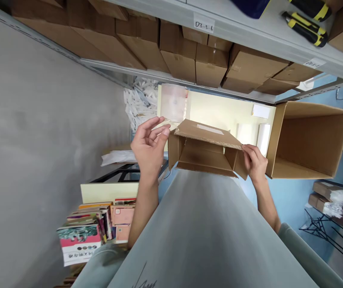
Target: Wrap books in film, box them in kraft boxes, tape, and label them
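An open cardboard box (204,154) is tipped toward me at the front of the cream table, its inside bare and its flaps spread. The upper flap carries a white label (210,129). My right hand (254,160) pinches the right corner of that flap between thumb and fingers. Beside the box's left edge is my left hand (151,140), raised with its fingers apart and partly curled, gripping nothing. Behind it on the table lies a translucent plastic sheet or bag (174,102).
A larger open carton (312,140) stands at the right. Cardboard boxes (212,60) line the shelf above, where utility knives (306,30) lie. White paper scraps (143,102) pile at the back left. Books (84,228) are stacked at lower left. A white roll (263,138) rests near the carton.
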`<state>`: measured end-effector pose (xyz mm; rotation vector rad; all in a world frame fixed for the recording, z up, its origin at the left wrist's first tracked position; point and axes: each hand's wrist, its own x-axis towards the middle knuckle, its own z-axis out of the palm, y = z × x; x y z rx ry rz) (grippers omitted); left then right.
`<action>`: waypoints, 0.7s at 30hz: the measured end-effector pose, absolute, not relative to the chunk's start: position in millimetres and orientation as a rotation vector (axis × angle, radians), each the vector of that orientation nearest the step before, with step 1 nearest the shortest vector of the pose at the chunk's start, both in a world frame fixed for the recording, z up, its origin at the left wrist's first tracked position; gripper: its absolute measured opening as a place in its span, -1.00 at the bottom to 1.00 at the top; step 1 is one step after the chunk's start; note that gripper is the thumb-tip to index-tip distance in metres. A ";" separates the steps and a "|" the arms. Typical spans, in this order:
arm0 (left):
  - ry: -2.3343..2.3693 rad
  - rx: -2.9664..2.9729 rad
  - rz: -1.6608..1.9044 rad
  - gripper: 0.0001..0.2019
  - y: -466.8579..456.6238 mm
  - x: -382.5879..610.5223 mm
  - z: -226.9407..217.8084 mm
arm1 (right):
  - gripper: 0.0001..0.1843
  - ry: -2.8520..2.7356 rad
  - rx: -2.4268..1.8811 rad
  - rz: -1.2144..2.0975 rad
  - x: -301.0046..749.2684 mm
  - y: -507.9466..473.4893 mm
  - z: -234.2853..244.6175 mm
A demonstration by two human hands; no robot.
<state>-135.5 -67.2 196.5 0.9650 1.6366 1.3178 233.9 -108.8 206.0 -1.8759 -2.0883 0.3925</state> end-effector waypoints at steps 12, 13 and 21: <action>1.516 1.548 1.054 -0.64 -67.7 -119.3 231.8 | -0.62 -2.092 -1.868 0.444 227.4 -110.9 198.8; 1.498 1.655 1.006 -0.67 -67.9 -116.0 232.7 | -0.62 -2.107 -1.860 0.422 226.7 -110.1 198.7; 1.408 2.136 0.728 -0.62 -71.1 -94.1 214.1 | -0.69 -2.137 -1.741 0.210 228.3 -104.5 194.9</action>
